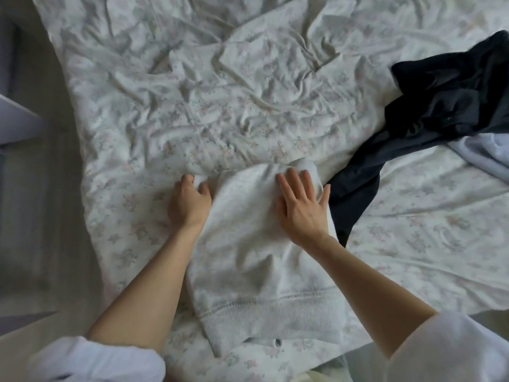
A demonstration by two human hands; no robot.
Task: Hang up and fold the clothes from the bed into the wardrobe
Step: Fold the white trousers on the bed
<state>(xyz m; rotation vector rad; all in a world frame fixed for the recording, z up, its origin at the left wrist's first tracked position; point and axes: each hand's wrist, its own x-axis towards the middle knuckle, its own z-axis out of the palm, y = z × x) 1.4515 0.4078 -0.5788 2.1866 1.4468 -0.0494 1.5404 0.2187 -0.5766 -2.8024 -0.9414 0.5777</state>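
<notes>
A white sweatshirt (256,260) lies folded lengthwise on the bed (220,111), its ribbed hem towards me. My left hand (188,202) grips the garment's far left edge with curled fingers. My right hand (301,205) lies flat on the sweatshirt's upper right part, fingers spread and pressing the cloth down. A dark navy garment (440,106) lies crumpled to the right, one part trailing down beside the sweatshirt. A pale lilac garment (484,153) peeks in at the right edge.
The bed carries a wrinkled white floral sheet. A grey floor strip (35,216) runs along the bed's left side, with a pale piece of furniture (16,111) at the far left.
</notes>
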